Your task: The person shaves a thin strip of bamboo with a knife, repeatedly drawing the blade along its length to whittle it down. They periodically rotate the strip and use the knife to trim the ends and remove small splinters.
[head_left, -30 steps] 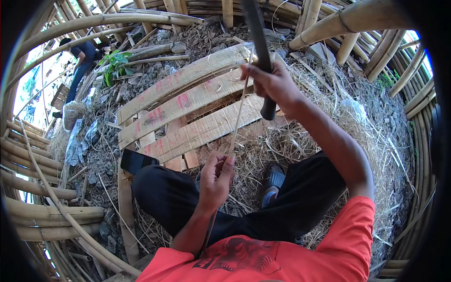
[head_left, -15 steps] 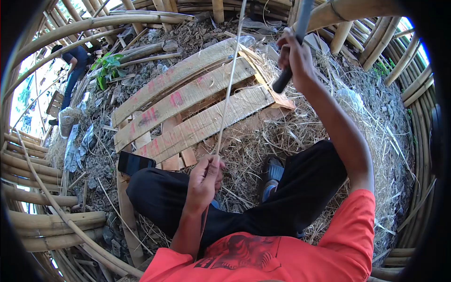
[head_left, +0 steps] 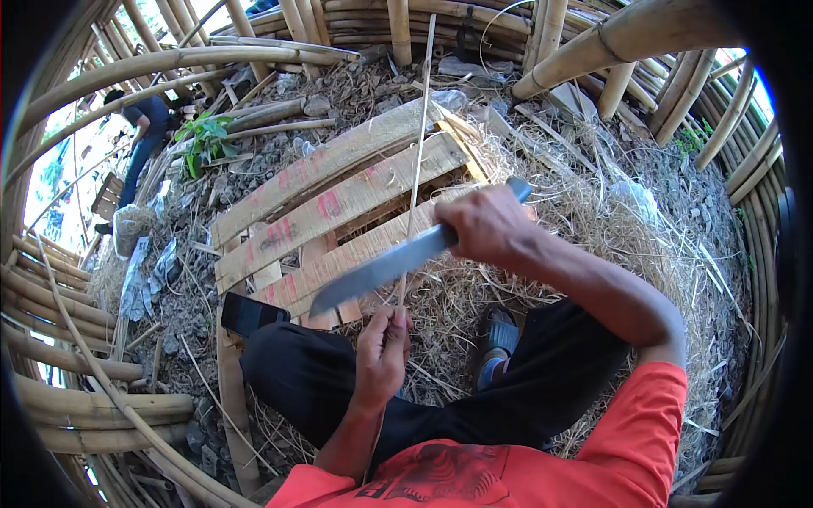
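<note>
My left hand (head_left: 383, 349) is closed around the lower end of a long thin bamboo strip (head_left: 421, 127), which rises away from me over the wooden slats. In my right hand (head_left: 491, 222), fingers wrapped round its dark handle, is a machete (head_left: 381, 269). Its broad grey blade points to the left and crosses the strip a little above my left hand in this view. Beneath the blade lies a slatted wooden pallet (head_left: 339, 196) with red marks on its boards.
A phone (head_left: 252, 313) rests beside my left knee. Thin shavings (head_left: 453, 309) cover the ground around my sandalled foot (head_left: 500, 334). Bamboo poles (head_left: 93, 406) wall both sides, and a thick pole (head_left: 627, 38) juts in at upper right. Another person (head_left: 146, 135) bends at far left.
My right hand has swung the machete down and to the left, from raised upright to lying across the bamboo strip. The left hand keeps its grip on the strip.
</note>
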A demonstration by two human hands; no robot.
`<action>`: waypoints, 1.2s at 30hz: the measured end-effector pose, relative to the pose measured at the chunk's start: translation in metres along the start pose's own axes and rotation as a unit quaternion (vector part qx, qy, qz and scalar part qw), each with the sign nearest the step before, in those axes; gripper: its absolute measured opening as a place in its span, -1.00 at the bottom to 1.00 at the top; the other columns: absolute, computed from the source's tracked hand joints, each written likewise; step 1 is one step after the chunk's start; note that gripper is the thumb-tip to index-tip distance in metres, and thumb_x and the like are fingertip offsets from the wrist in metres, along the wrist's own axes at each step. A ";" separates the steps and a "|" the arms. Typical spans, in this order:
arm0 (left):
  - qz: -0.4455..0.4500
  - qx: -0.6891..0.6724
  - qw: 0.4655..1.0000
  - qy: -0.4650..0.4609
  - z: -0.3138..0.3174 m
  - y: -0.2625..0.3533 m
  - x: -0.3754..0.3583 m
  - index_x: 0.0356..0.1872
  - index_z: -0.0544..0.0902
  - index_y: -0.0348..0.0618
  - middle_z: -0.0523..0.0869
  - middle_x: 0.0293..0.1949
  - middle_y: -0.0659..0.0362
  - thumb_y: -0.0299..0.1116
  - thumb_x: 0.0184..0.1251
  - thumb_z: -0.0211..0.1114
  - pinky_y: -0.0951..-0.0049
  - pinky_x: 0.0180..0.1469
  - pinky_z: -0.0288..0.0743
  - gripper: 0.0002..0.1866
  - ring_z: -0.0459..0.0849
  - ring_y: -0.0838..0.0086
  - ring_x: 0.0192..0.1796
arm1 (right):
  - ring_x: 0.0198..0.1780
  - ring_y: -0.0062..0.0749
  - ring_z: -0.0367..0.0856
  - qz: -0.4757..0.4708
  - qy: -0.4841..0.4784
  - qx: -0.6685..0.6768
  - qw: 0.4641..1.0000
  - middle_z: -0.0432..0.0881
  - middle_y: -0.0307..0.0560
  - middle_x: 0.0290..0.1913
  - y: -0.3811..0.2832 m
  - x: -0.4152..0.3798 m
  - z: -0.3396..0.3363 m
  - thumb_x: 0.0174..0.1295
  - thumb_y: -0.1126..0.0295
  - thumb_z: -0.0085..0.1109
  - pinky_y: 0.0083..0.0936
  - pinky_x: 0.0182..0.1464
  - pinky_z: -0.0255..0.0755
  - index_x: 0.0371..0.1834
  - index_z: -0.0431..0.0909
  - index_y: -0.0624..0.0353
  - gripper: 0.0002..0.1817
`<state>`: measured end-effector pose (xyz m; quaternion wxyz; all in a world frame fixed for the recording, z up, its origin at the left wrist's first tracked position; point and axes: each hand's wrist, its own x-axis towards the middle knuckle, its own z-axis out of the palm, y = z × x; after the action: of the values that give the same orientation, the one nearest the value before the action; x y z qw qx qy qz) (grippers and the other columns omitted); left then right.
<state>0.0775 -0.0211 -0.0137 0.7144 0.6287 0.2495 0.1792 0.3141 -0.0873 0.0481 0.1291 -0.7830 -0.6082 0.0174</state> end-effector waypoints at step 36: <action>-0.001 0.021 0.999 -0.041 0.011 -0.019 -0.022 -0.28 0.48 -0.21 0.33 -0.63 0.41 -0.27 0.54 0.03 0.68 -0.58 0.09 -0.77 0.24 0.79 -0.61 | -0.73 -0.55 0.29 0.270 0.190 0.389 0.860 0.32 -0.32 -0.75 0.138 0.015 -0.021 0.26 0.07 0.12 -0.44 -0.60 0.23 -0.32 0.66 0.14 -0.66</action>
<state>0.0651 -0.0452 -0.0291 0.7110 0.6499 0.2242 0.1477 0.4525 -0.1076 0.0401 0.5264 -0.7909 -0.2800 0.1380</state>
